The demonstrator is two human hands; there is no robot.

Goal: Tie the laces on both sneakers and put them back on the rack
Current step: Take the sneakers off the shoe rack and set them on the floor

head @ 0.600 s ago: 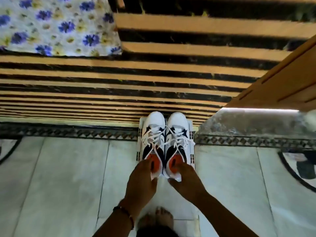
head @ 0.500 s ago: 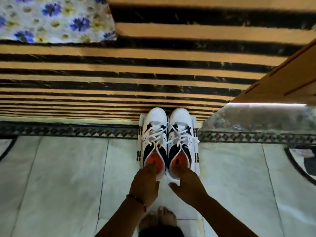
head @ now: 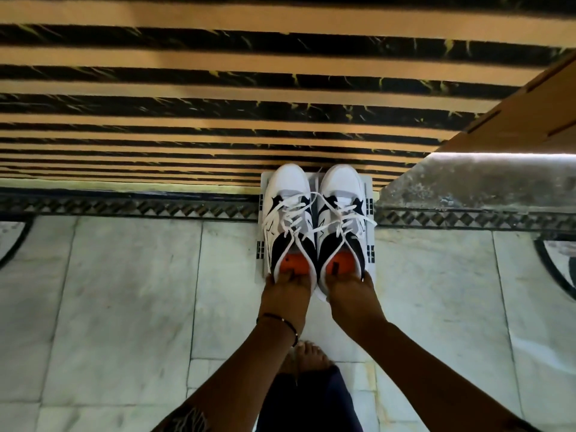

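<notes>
While hands (head: pixel 285 293) grip sneakers (head: pixel 288 219), stairs (head: pixel 218 120) (striped) loom beyond.

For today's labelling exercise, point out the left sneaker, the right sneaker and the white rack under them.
left sneaker (head: pixel 288 185), head view, on its white toe.
right sneaker (head: pixel 340 183), head view, on its white toe.
white rack (head: pixel 370 254), head view, on its right edge.

place: home | evidence: marble stairs (head: pixel 218 88), tiled floor (head: pixel 124 291), barefoot person (head: pixel 307 353)
</notes>
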